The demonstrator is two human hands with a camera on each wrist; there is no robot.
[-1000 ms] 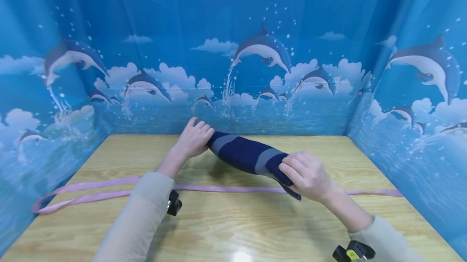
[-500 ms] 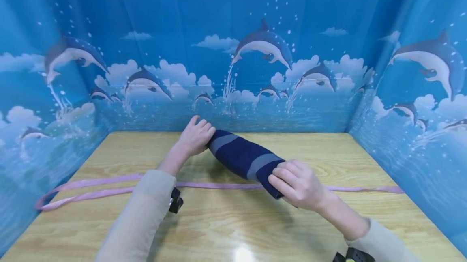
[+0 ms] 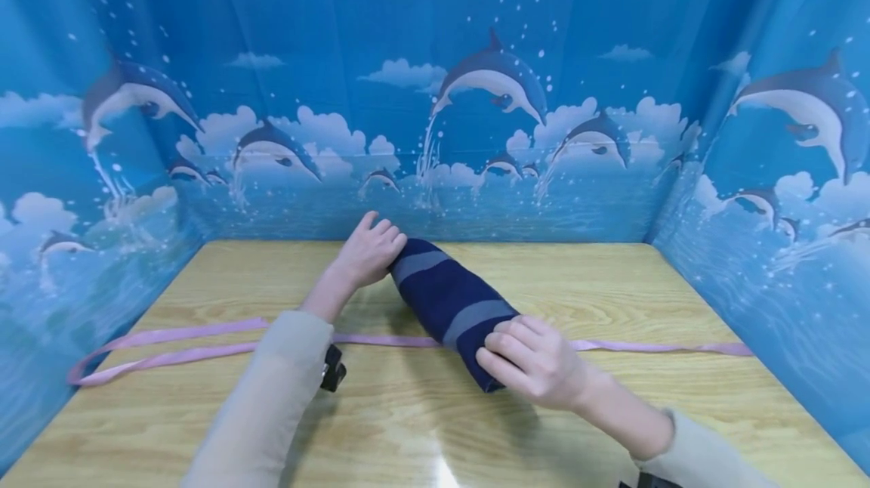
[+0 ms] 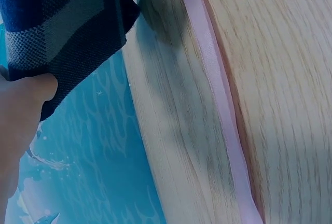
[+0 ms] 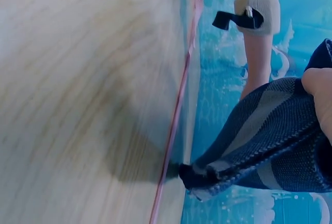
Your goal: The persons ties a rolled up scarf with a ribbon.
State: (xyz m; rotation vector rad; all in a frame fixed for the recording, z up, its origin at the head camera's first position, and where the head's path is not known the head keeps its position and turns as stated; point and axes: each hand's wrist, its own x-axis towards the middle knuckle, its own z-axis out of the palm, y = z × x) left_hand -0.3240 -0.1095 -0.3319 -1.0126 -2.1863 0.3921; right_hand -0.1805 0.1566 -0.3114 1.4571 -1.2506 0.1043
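Observation:
A folded dark blue knitted cloth with grey stripes (image 3: pixel 442 291) hangs between both hands above the table, slanting from far left to near right. My left hand (image 3: pixel 370 250) grips its far end; in the left wrist view the thumb (image 4: pixel 41 86) presses on the cloth (image 4: pixel 62 32). At the near end my right hand (image 3: pixel 533 359) pinches the other edge. The right wrist view shows the folded layers of the cloth (image 5: pixel 259 136) drooping to a corner. Beneath lies a long pink ribbon (image 3: pixel 646 346), its middle partly hidden by the cloth and right hand.
The ribbon runs across the wooden table (image 3: pixel 408 435) and loops back at the left edge. Blue curtains (image 3: pixel 326 57) printed with dolphins stand at the back and both sides. A black wrist device (image 3: pixel 333 369) sits at the left sleeve.
My right hand has moved left and toward the body, swinging the near end of the cloth with it. The left hand keeps its grip and has barely shifted.

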